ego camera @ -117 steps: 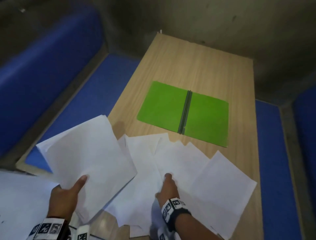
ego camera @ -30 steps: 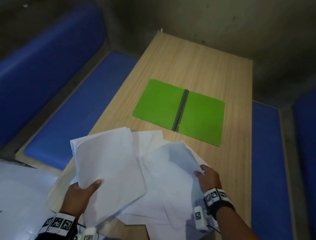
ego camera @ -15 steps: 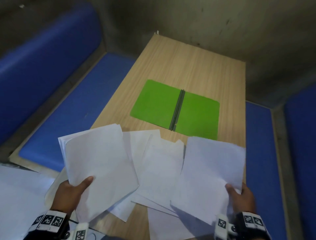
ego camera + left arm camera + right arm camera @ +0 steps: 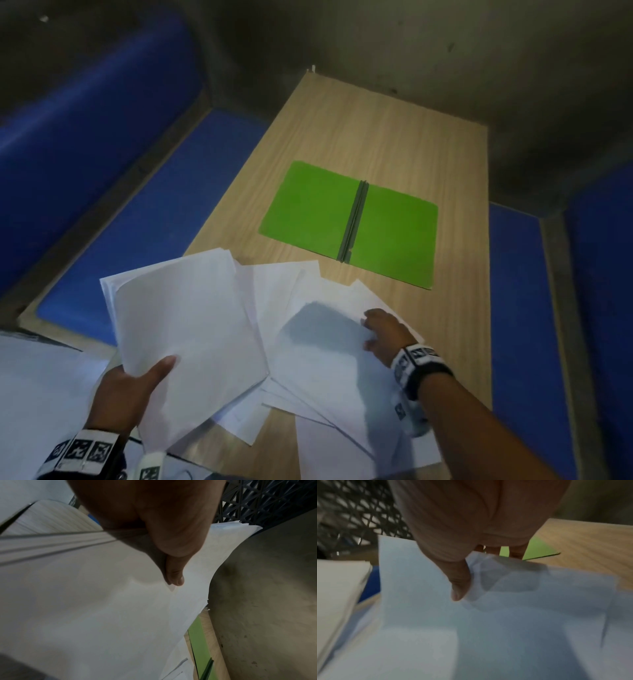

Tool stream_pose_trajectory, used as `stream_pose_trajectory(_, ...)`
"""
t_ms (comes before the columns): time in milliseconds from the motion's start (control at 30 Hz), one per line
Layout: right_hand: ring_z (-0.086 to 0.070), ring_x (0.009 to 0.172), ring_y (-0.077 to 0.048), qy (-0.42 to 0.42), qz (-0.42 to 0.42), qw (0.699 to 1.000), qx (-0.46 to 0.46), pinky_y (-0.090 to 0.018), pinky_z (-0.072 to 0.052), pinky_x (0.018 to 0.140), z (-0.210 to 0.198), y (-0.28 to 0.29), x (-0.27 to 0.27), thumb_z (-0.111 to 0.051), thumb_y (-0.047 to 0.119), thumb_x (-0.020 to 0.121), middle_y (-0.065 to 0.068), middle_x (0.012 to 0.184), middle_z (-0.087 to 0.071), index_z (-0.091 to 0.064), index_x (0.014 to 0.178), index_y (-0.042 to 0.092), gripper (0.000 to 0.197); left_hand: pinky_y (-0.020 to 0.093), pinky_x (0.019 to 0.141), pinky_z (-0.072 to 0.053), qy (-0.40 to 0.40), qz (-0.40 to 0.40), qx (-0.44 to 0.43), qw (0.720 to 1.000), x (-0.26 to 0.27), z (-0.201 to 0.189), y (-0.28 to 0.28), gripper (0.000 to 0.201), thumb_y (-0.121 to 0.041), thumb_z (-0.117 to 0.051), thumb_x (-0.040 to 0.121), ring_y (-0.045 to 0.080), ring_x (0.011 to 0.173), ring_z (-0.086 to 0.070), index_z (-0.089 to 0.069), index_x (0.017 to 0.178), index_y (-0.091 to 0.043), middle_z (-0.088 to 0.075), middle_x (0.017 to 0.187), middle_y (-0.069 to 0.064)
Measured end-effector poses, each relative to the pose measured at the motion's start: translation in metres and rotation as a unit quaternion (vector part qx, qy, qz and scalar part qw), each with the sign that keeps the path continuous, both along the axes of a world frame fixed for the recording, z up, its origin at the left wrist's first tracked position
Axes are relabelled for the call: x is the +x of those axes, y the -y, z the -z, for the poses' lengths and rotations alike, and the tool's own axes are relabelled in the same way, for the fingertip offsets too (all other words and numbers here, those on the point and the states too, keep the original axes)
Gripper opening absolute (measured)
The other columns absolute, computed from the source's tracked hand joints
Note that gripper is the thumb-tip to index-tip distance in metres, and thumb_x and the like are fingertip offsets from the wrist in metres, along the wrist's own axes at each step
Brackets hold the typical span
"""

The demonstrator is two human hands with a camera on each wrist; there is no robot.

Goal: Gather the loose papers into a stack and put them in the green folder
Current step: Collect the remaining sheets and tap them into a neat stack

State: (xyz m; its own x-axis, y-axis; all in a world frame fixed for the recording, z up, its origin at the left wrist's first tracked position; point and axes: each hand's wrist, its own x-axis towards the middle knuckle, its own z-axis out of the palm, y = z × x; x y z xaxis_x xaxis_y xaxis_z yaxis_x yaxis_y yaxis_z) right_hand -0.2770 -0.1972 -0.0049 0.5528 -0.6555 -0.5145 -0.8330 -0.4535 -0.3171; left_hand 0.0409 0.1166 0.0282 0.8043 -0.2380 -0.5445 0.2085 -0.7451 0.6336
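White sheets filled both grips: the left hand [image 4: 120, 394] pinched a gathered paper stack [image 4: 185, 335], the right hand [image 4: 387, 334] pinched a loose sheet [image 4: 329, 359] among scattered papers [image 4: 274, 294] nearer than the open green folder [image 4: 394, 236] on the wooden table [image 4: 376, 137].

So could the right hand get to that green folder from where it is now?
Probably yes. The green folder lies open and flat on the table, beyond the right hand, with only bare wood between them. But that hand is pinching a loose sheet, so it would arrive carrying paper.
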Motion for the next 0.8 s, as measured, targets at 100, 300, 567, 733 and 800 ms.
stream_pose_trajectory(100,-0.041,0.13,-0.026,-0.086,-0.026,0.996,-0.003,-0.044,-0.036,0.106,0.015,-0.005,0.025,-0.072,0.027,0.079,0.0,0.144,-0.039,-0.047,0.127,0.022,0.055,0.052,0.084,-0.055,0.002,-0.009,-0.001,1.0,0.0,-0.001,-0.004,0.056,-0.04,-0.084,0.074,0.04,0.091,-0.065,-0.067,0.107,0.002,-0.07,0.1,0.021)
stream_pose_trajectory(300,-0.055,0.112,-0.027,-0.175,-0.062,0.981,-0.05,-0.048,-0.036,0.095,0.03,-0.012,0.042,-0.063,0.018,0.079,-0.003,0.117,-0.062,-0.041,0.125,0.022,0.051,0.047,0.08,-0.053,0.0,-0.022,-0.018,1.0,-0.001,0.0,-0.011,0.046,-0.03,-0.084,0.077,0.037,0.088,-0.064,-0.067,0.105,0.002,-0.069,0.098,0.021)
stream_pose_trajectory(567,-0.065,0.101,-0.025,0.055,0.175,0.98,0.073,-0.028,-0.049,0.079,-0.002,0.003,-0.002,-0.07,0.011,0.081,-0.004,0.111,-0.068,-0.057,0.129,0.016,0.05,0.049,0.084,-0.054,-0.018,-0.029,-0.037,0.999,0.009,0.001,-0.007,0.055,-0.035,-0.084,0.075,0.039,0.092,-0.065,-0.067,0.112,0.002,-0.071,0.103,0.022)
stream_pose_trajectory(733,-0.06,0.09,-0.022,0.239,0.379,0.892,0.065,-0.028,-0.046,0.07,-0.051,0.022,-0.061,-0.075,-0.005,0.075,-0.01,0.098,-0.066,-0.067,0.106,0.004,0.033,0.043,0.082,-0.049,-0.017,-0.034,-0.07,0.997,0.014,-0.005,0.0,0.056,-0.033,-0.083,0.078,0.036,0.091,-0.065,-0.067,0.117,0.004,-0.072,0.104,0.022)
stream_pose_trajectory(800,-0.064,0.091,-0.027,0.25,0.439,0.86,0.067,-0.034,-0.046,0.079,-0.056,0.021,-0.091,-0.074,0.001,0.078,-0.011,0.098,-0.068,-0.068,0.102,0.008,0.026,0.043,0.083,-0.048,-0.016,-0.031,-0.068,0.997,0.014,-0.002,0.001,0.058,-0.036,-0.083,0.077,0.036,0.091,-0.065,-0.067,0.118,0.002,-0.072,0.105,0.021)
